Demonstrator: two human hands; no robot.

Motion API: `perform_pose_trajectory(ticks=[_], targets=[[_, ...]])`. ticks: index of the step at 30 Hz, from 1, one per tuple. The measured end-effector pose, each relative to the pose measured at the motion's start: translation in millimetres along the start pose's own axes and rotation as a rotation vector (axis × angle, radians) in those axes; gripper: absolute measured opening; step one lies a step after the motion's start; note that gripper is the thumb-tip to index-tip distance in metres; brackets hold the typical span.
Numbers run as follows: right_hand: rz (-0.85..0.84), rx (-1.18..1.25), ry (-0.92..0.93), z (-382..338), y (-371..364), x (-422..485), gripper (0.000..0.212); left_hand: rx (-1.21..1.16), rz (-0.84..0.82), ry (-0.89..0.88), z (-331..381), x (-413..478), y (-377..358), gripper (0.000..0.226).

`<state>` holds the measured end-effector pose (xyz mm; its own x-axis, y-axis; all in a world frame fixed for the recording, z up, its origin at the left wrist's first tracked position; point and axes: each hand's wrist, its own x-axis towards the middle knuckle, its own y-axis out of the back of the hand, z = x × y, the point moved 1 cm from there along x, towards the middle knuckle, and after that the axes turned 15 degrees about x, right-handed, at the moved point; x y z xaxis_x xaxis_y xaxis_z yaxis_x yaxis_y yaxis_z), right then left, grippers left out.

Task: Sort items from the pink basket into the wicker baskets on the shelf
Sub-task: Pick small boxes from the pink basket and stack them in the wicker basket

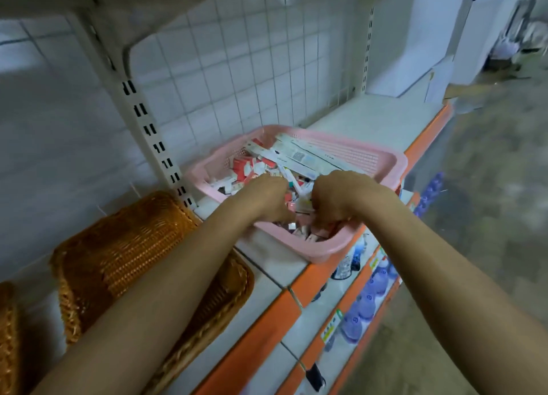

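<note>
Far left there's a sliver of one wicker basket (7,335), then the second wicker basket (118,246) just right of it, both on the shelf (370,121) near me; can't see inside either from here, my left forearm covers the second one's mouth.

Next over is my left hand (268,198), knuckles up, fingers curled down into the pile in the pink basket (385,160); my right hand (338,198) is right beside it doing the same. The fingertips are buried in the little red and white packs, so I honestly can't tell if either hand has actually got hold of something.

So I'd say this is the picking step: digging for the next item. The next move means closing on one kind of pack, lifting it clear of the heap, then carrying it left to a wicker basket.

The pink basket sits skewed on the shelf, one corner pointing at me and poking past the orange front edge. Its long axis is hard to call through this lens; the long white packets (308,157) in the far half lie roughly left to right.
</note>
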<state>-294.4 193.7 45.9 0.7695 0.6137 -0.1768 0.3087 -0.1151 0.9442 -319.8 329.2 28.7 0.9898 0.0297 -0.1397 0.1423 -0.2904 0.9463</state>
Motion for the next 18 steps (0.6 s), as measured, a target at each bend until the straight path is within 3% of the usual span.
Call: perform_pose_trajectory(ticks=[5,9,13,18], targets=[[-0.017,0.046,0.078,5.8,-4.3,13.4,0.036,-0.056,0.054,-0.096,-5.8,5.9,-4.9,0.02],[0.041,0.139,0.082,10.0,-8.7,18.2,0.028,-0.155,0.108,-0.09,-4.1,7.8,-9.3,0.03],[0.115,0.225,0.058,12.8,-8.6,17.3,0.018,-0.285,0.159,-0.12,-5.2,4.1,-9.6,0.027],[0.203,0.2,0.101,10.4,-7.9,9.9,0.029,-0.31,0.317,-0.101,-6.1,0.8,-9.7,0.034]])
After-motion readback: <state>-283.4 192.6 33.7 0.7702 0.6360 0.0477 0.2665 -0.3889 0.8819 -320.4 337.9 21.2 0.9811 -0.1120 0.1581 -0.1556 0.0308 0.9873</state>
